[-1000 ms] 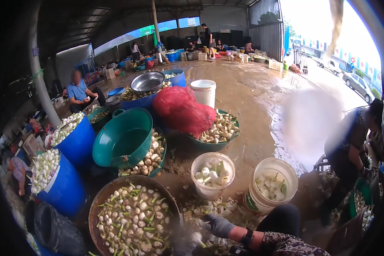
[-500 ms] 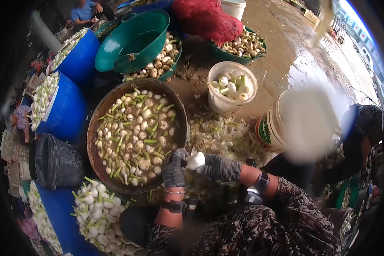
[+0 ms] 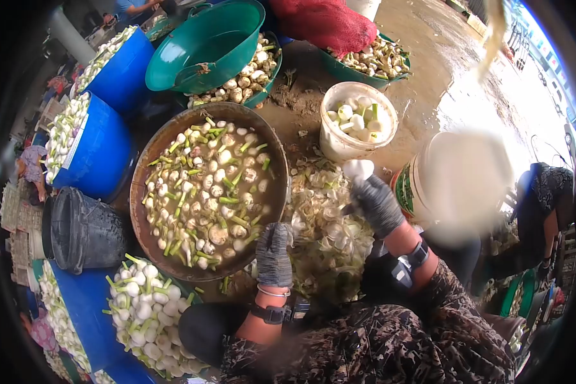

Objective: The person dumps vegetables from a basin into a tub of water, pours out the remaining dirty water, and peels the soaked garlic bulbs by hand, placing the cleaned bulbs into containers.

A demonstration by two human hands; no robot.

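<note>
My right hand [image 3: 379,206], in a grey glove, grips a clean white garlic bulb [image 3: 358,169] at its fingertips. The bulb is just below the rim of a white bucket [image 3: 329,142] that holds peeled garlic bulbs [image 3: 360,121] with short green stems. My left hand [image 3: 274,257], gloved too, is closed by the near right rim of a wide round basin [image 3: 141,221]. What its fingers hold, if anything, I cannot make out. Unpeeled garlic bulbs [image 3: 212,192] float in the basin's muddy water. Below both hands lies a heap of garlic peelings [image 3: 329,240].
Peeled garlic is piled at lower left [image 3: 148,313]. Blue tubs [image 3: 99,153] and a black bucket [image 3: 86,230] line the left. An empty green tub [image 3: 205,48] and a red mesh sack [image 3: 326,25] sit behind. Another white bucket [image 3: 422,169] stands right, near a person [image 3: 550,192].
My hands have parted. The right one has carried the garlic bulb forward and right toward the white bucket; the left has shifted slightly right. The view has tilted a little.
</note>
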